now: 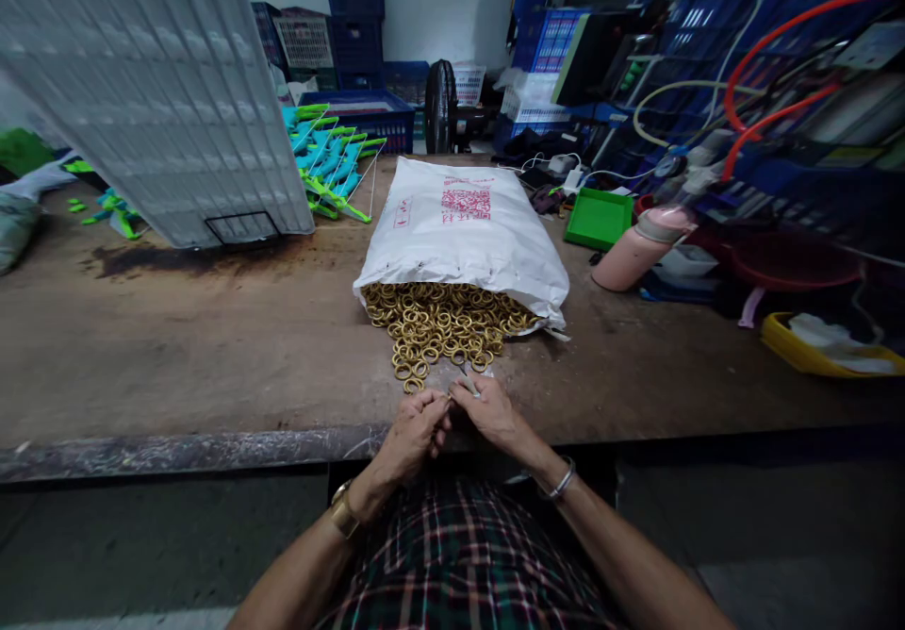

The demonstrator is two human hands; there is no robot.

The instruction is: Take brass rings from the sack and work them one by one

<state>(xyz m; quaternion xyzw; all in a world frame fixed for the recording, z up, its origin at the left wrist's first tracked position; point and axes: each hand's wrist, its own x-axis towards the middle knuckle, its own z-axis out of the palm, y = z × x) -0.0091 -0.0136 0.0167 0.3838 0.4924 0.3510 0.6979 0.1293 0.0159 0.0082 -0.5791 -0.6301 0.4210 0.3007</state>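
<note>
Left hand: The left hand (417,427) is at the near edge of the table (212,356), fingers bent inward and thumb beside the index finger; I cannot tell whether they close on anything.
Right hand: The right hand (495,415) meets it, thumb and fingers gripping 1 small pale tool (469,386) with a thin dark tip; most of it is hidden.
Brass-coloured rings: The rings (445,328) spill in a heap from the sack's mouth onto the table, thinning out just beyond the fingertips.
Sack: 1 white sack (452,243) lies flat behind the hands, its open mouth toward the person, red print on its upper face.
Wrists: A gold-toned watch (344,514) circles the left, a silver-coloured bangle (563,478) the right.
Left of the sack: A pale ribbed panel (156,92) stands tilted, with teal and green plastic pieces (332,170) beside it.
Right of the sack: A green tray (600,219) sits near a leaning pink bottle (636,255); a yellow tray (813,355) lies farther right.
Behind: A black fan (441,107) stands beyond the table's far edge, near a blue crate (386,125).
</note>
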